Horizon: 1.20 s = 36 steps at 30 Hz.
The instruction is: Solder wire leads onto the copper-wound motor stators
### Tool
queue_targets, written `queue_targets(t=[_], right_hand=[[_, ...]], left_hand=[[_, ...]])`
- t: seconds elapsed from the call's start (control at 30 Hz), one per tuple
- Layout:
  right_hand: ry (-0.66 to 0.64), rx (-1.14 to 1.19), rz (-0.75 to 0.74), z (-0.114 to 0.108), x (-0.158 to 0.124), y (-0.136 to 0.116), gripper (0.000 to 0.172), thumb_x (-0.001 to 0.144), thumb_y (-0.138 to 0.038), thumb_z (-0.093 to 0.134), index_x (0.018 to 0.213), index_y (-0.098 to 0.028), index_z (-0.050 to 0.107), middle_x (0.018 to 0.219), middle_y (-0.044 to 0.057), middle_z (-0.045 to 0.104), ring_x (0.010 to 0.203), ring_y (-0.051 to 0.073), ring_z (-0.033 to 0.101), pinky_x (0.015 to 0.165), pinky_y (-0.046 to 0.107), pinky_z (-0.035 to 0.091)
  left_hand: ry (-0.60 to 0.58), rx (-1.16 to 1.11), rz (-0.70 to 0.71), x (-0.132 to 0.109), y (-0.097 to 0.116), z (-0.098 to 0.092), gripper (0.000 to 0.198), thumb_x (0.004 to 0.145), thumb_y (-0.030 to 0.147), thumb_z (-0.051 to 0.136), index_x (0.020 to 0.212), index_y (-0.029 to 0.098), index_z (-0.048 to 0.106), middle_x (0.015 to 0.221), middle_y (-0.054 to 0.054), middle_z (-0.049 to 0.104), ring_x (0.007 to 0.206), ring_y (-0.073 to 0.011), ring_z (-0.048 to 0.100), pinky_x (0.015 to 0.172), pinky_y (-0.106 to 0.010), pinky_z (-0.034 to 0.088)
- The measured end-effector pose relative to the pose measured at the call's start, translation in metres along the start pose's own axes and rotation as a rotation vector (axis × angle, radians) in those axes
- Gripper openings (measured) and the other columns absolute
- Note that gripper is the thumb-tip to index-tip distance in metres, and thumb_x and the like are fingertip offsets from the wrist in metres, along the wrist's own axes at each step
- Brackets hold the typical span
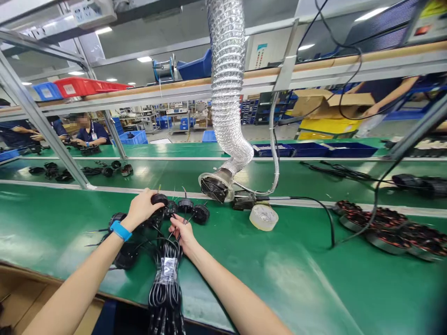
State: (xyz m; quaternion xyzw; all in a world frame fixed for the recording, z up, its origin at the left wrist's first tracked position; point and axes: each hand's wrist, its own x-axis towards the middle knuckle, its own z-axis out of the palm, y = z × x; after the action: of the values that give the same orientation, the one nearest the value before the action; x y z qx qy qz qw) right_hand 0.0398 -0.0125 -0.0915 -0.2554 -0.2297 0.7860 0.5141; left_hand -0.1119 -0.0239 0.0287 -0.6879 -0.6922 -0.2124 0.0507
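Note:
My left hand (145, 208), with a blue band at the wrist, is closed around a round black motor part (159, 200) at the back of a cluster. Fingers bent, my right hand (182, 232) pinches thin black cables (171, 235) just right of the cluster. Those cables run down into a thick bundle (166, 288) wrapped in clear film, which hangs over the table's near edge. More round black parts with short wires, among them one motor part (201, 214) to the right and another (126, 256) to the left, lie around my hands.
A silver duct (228, 83) hangs down to a fan-like head (214, 186) on the green table (279, 279). Beside it stand a tape roll (263, 217) and a black cable. Wound stator parts (391, 228) lie at right. An open cardboard box (38, 298) is below the left edge.

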Motion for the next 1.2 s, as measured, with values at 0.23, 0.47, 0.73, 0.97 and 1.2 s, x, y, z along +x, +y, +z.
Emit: queue_targets(t=[0.23, 0.47, 0.73, 0.97, 1.2], right_hand=[[0.162, -0.089, -0.222, -0.006, -0.005, 0.002, 0.04, 0.056, -0.037, 0.081, 0.076, -0.021, 0.051, 0.04, -0.013, 0.043, 0.037, 0.008, 0.04, 0.045, 0.024, 0.034], [0.261, -0.216, -0.343, -0.009, -0.009, 0.002, 0.046, 0.063, -0.044, 0.077, 0.087, -0.021, 0.045, 0.045, -0.01, 0.054, 0.046, 0.012, 0.052, 0.054, 0.023, 0.037], [0.238, -0.331, -0.347, -0.01, -0.01, 0.002, 0.047, 0.067, -0.049, 0.074, 0.089, -0.022, 0.043, 0.046, -0.007, 0.059, 0.048, 0.015, 0.056, 0.053, 0.024, 0.035], [0.22, -0.39, -0.348, -0.012, -0.012, 0.002, 0.046, 0.068, -0.049, 0.074, 0.089, -0.022, 0.044, 0.049, -0.007, 0.06, 0.049, 0.016, 0.059, 0.052, 0.025, 0.037], [0.211, -0.413, -0.342, -0.012, -0.013, 0.001, 0.044, 0.07, -0.047, 0.073, 0.089, -0.022, 0.043, 0.05, -0.007, 0.061, 0.051, 0.016, 0.059, 0.054, 0.025, 0.039]], left_hand=[[-0.037, 0.133, 0.038, -0.006, 0.008, 0.013, 0.055, 0.088, 0.049, 0.059, 0.131, 0.015, 0.051, 0.125, -0.016, 0.059, 0.113, -0.0301, 0.058, 0.092, -0.036, 0.045], [-0.456, -0.031, -0.113, -0.005, -0.04, -0.01, 0.073, 0.081, 0.074, 0.045, 0.116, 0.013, 0.067, 0.112, -0.016, 0.07, 0.101, -0.032, 0.064, 0.081, -0.032, 0.045], [-0.441, -0.267, -0.135, -0.019, -0.07, -0.021, 0.069, 0.081, 0.074, 0.041, 0.09, 0.013, 0.073, 0.084, -0.005, 0.072, 0.078, -0.0244, 0.061, 0.066, -0.028, 0.04], [-0.4, -0.079, -0.178, -0.015, -0.063, -0.018, 0.072, 0.083, 0.076, 0.03, 0.076, 0.016, 0.07, 0.076, -0.01, 0.07, 0.073, -0.0272, 0.062, 0.065, -0.03, 0.038], [-0.462, -0.13, -0.209, -0.002, -0.076, -0.012, 0.082, 0.081, 0.081, 0.023, 0.085, 0.016, 0.073, 0.09, -0.014, 0.072, 0.088, -0.0301, 0.063, 0.075, -0.031, 0.041]])
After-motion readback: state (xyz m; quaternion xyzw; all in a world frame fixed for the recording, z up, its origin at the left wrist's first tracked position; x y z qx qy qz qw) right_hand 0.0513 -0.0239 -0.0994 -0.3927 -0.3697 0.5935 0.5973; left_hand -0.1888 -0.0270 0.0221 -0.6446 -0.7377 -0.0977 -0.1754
